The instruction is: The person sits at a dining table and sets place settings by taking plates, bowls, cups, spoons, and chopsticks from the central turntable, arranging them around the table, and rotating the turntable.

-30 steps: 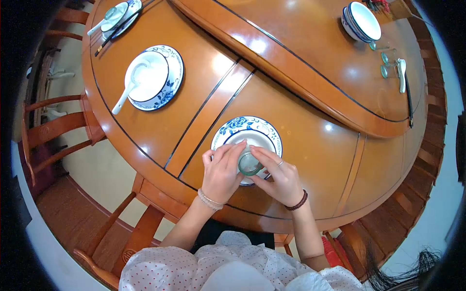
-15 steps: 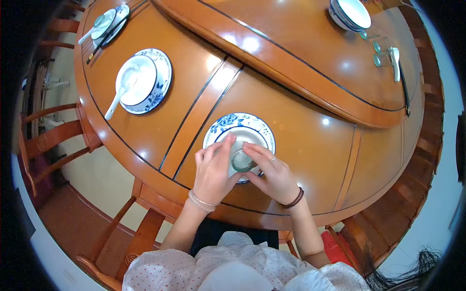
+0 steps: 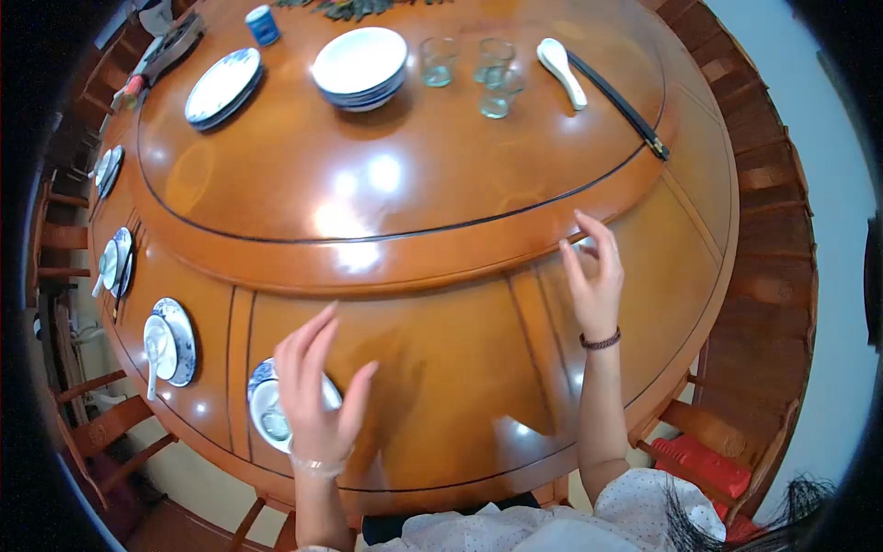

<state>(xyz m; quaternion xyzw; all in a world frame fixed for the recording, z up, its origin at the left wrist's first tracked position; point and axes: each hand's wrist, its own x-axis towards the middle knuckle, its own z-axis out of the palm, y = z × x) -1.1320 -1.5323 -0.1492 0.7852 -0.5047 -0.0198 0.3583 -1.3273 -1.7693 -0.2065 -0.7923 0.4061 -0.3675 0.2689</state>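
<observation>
My left hand point(image 3: 317, 391) is raised above the table, fingers apart and holding nothing. Beneath and partly behind it lies a blue-patterned plate point(image 3: 262, 373) carrying a white bowl point(image 3: 264, 397). A clear glass point(image 3: 274, 424) sits in that bowl. My right hand point(image 3: 596, 281) reaches forward to the rim of the wooden turntable point(image 3: 441, 262), thumb and fingers apart with nothing between them. Beyond it on the turntable are a white ceramic spoon point(image 3: 562, 75) and black chopsticks point(image 3: 621, 106). Several clear glasses point(image 3: 439, 64) stand left of the spoon.
The turntable also bears stacked white bowls point(image 3: 361, 64), stacked plates point(image 3: 223, 89), a blue canister point(image 3: 262, 26) and greenery point(image 3: 354, 7). Along the table's left side are place settings, the nearest with a plate point(image 3: 186, 340). Wooden chairs point(image 3: 120, 428) surround the table.
Both hands have come off the glass, which now rests in the bowl. My right hand has moved forward and right; my left has lifted open. The view has tilted up and right.
</observation>
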